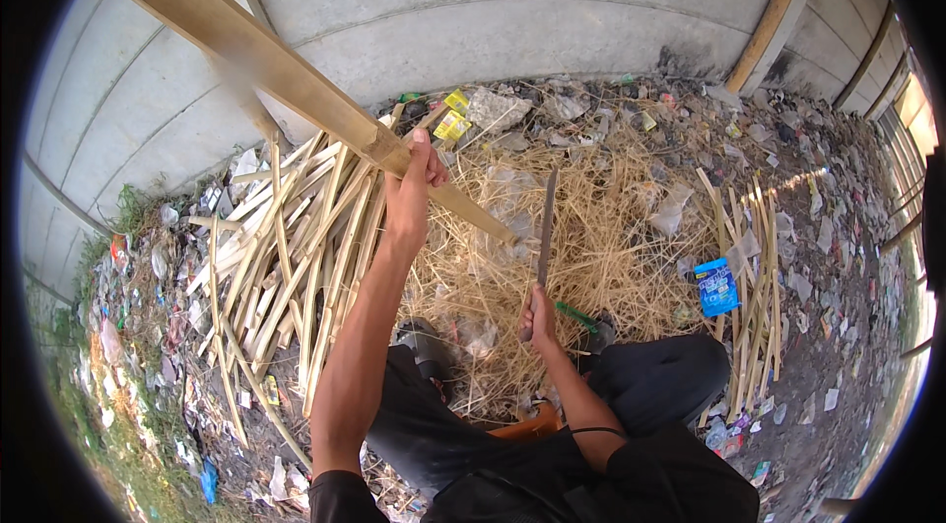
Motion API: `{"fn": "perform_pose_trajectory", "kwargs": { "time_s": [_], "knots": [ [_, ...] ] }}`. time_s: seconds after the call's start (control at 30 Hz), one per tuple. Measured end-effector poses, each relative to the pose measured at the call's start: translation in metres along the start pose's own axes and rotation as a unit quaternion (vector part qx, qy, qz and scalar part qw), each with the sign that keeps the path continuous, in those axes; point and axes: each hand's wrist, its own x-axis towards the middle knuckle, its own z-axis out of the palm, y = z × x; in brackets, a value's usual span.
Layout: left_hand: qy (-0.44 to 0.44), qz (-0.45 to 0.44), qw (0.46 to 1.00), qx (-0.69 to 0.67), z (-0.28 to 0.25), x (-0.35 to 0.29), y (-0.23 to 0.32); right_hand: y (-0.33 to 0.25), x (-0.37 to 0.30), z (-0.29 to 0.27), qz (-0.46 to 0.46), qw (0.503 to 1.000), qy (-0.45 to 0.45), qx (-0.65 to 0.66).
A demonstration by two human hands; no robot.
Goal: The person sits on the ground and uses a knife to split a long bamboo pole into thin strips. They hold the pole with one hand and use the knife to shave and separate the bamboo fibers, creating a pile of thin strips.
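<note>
A long split bamboo piece [286, 79] slants from the upper left toward the middle. My left hand [418, 173] grips it near its lower part, fingers wrapped round it. The piece's lower end [493, 227] hangs over a heap of pale shavings. In my right hand [539, 321] is a long, narrow-bladed knife [547, 237], closed in my fingers by its handle and pointing up and away from me. Its dark blade stands just right of the bamboo's lower end, with a small gap between them.
Many split bamboo strips [296, 257] lie piled at left; a smaller bundle [759, 277] lies at right beside a blue packet [716, 286]. Pale shavings [611, 257] cover the ground ahead. A grey panel wall [512, 10] with a wooden post [778, 10] stands behind scattered litter.
</note>
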Motion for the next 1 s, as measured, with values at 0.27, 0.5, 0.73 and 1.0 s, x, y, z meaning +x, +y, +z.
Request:
{"fn": "perform_pose_trajectory", "kwargs": {
  "time_s": [0.27, 0.5, 0.73, 1.0],
  "knots": [
    [0.069, 0.125, 0.989, -0.049, 0.028, 0.000, 0.084, -0.016, 0.011, 0.001, -0.071, 0.997, -0.016, -0.032],
    [0.065, 0.112, 0.990, -0.051, 0.005, 0.008, 0.054, -0.026, 0.003, 0.010, -0.087, 0.996, -0.008, -0.024],
    [0.024, 0.090, 0.995, 0.047, 0.003, 0.019, -0.002, -0.032, -0.002, 0.006, -0.108, 0.993, -0.020, -0.037],
    [0.078, 0.150, 0.983, 0.071, 0.030, 0.015, 0.029, -0.020, 0.006, -0.008, -0.096, 0.994, -0.003, -0.048]
  ]
}}
